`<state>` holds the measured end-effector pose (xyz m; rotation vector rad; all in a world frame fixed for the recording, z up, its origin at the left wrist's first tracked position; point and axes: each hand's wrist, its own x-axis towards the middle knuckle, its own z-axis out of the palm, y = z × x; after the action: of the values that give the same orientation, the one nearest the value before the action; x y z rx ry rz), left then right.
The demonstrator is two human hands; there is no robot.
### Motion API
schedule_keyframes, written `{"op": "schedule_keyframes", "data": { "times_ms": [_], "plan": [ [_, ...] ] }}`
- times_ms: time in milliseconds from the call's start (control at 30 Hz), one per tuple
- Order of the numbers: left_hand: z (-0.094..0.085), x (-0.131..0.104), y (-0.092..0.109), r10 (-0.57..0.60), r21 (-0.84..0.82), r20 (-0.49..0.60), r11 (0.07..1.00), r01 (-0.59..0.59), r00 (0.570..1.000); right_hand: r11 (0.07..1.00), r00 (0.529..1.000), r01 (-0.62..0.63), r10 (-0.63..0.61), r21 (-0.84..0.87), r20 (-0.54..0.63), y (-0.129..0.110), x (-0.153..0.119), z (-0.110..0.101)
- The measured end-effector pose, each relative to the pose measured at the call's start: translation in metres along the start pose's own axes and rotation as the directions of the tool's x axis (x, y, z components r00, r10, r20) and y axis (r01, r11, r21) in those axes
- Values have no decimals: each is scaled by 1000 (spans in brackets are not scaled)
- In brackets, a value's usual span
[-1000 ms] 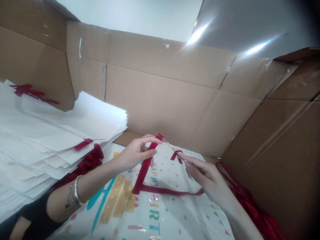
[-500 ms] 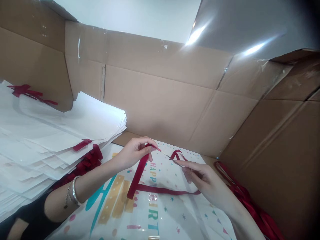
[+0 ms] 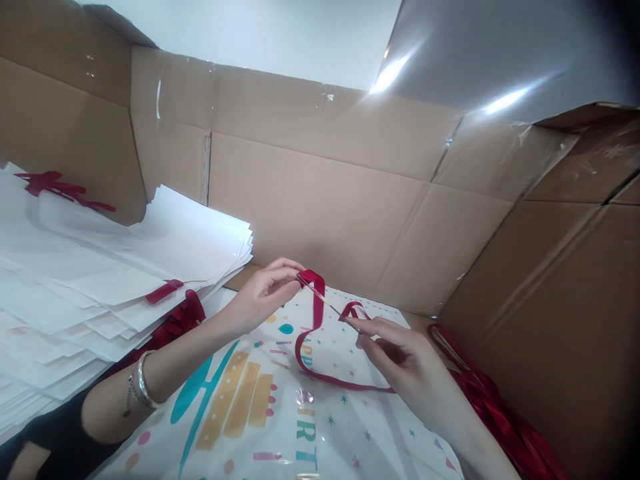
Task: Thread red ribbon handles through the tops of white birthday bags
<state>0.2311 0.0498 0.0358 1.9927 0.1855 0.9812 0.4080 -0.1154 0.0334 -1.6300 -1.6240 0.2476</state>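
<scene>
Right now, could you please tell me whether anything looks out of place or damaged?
Nothing looks clearly damaged or spilled. The white stack on the left looks untidy, its edges fanned unevenly, and the red ribbons to the right of the right hand lie loosely bunched.

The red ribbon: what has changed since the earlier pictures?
The red ribbon no longer runs down to a sharp fold over the printed cake; it has come up and now hangs from the left hand in a loose curve. The right hand still holds the thin tool; the white stack stayed put.
</scene>
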Motion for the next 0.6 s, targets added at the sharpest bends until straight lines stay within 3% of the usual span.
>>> {"op": "schedule_keyframes", "data": {
  "times_ms": [133,233,333,400,533,600],
  "plan": [
    [0,0,3,-132,-22,-60,991,131,989,998,999,48,-48,-30,0,-2,0,7],
    [1,-1,3,-200,-87,-88,977,193,976,1000,996,-2,2,10,84,-7,-3,12],
    [1,-3,5,-217,-304,-6,930,205,976,977,976,-133,100,168,194,-11,-7,12],
    [3,-5,12,-196,-444,54,874,199,979,953,974,-166,119,252,192,-12,-8,9],
    [8,-8,33,-136,-584,52,799,141,989,988,1000,1,2,154,-18,-11,-2,15],
    [11,-6,46,-131,-651,47,748,130,990,987,995,99,-101,129,6,-10,2,29]
  ]
}}
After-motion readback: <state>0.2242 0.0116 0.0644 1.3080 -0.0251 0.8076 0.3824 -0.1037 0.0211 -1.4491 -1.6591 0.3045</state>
